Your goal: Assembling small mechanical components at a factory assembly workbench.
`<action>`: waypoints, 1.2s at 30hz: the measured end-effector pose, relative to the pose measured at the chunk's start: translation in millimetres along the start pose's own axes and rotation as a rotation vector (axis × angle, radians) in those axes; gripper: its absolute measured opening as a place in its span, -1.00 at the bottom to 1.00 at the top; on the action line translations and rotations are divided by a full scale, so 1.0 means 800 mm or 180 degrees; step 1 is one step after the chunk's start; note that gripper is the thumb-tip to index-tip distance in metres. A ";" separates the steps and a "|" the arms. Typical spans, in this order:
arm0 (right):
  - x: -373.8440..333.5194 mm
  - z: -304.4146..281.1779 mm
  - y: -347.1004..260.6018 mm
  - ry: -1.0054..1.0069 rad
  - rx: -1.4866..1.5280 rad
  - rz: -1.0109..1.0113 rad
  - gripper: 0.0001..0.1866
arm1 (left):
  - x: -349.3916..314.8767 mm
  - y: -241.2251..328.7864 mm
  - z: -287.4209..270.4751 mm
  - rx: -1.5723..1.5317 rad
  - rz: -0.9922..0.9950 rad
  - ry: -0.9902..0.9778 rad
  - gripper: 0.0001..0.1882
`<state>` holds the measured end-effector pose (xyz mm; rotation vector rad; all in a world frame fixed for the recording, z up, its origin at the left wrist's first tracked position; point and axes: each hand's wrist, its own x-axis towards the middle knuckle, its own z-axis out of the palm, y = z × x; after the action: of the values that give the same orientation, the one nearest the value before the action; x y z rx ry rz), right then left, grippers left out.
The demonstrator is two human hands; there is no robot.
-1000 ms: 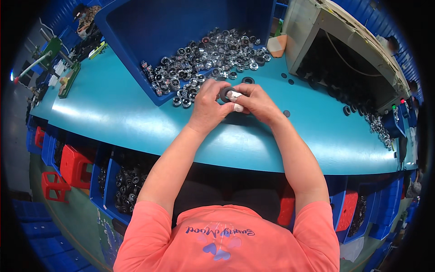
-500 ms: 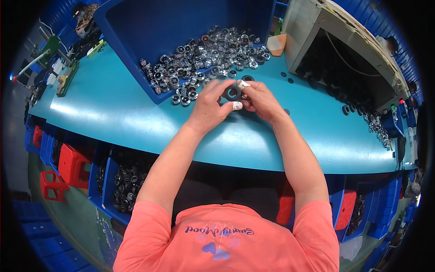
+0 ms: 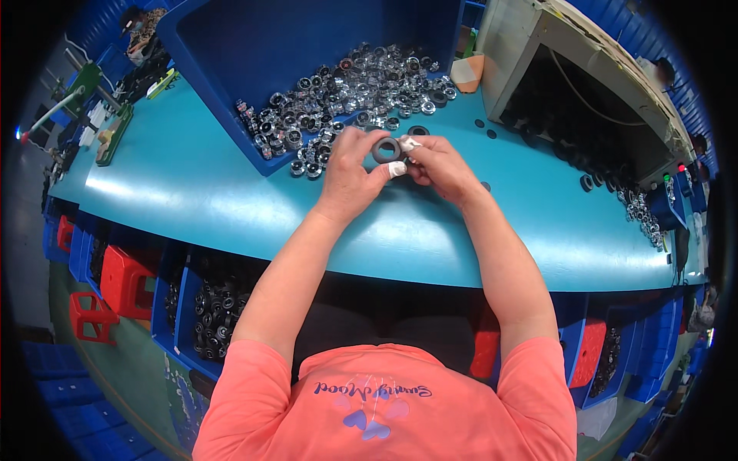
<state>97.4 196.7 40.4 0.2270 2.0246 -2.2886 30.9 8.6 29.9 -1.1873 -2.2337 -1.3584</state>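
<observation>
Over the table, my left hand [image 3: 350, 173] pinches a small black rubber tyre [image 3: 377, 147] between its thumb and fingers. The tyre's round opening faces up. On its other side, the bent fingers of my right hand [image 3: 444, 165] are closed, with the thumb at the tyre's right edge. White tape wraps both thumbs. Whether a further small part sits under my right fingers is hidden. Just beyond the hands lie another black tyre [image 3: 418, 131] and a heap of clear, shiny wheel hubs with dark centres [image 3: 369, 88].
The hubs spill from a tipped blue bin [image 3: 223, 100] onto the turquoise table [image 3: 192, 184]. At right stands a pale open-fronted box [image 3: 511, 58] with black tyres [image 3: 588, 184] by it. Red stools [image 3: 127, 280] and blue crates of dark parts [image 3: 211, 315] sit below the table edge.
The tyre has shifted slightly left and turned, so its opening shows rounder. My left hand has moved a little left with it; my right hand has hardly moved.
</observation>
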 end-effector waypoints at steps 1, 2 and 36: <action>0.002 0.000 -0.001 0.0033 0.0160 0.0074 -0.56 | 0.000 -0.001 -0.001 -0.0223 -0.0224 -0.0018 -0.56; 0.002 0.000 -0.003 0.0129 0.0341 -0.0025 -0.55 | 0.000 -0.002 -0.003 -0.0447 -0.0447 -0.0037 -0.57; 0.000 0.037 0.005 0.0780 -0.1053 -0.1994 -0.68 | 0.002 -0.022 -0.007 -0.4207 -0.1969 -0.0771 -0.61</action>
<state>96.5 167.1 39.9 -0.1899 2.8935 -2.2432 15.3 0.7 22.8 -0.9112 -1.7430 -3.3536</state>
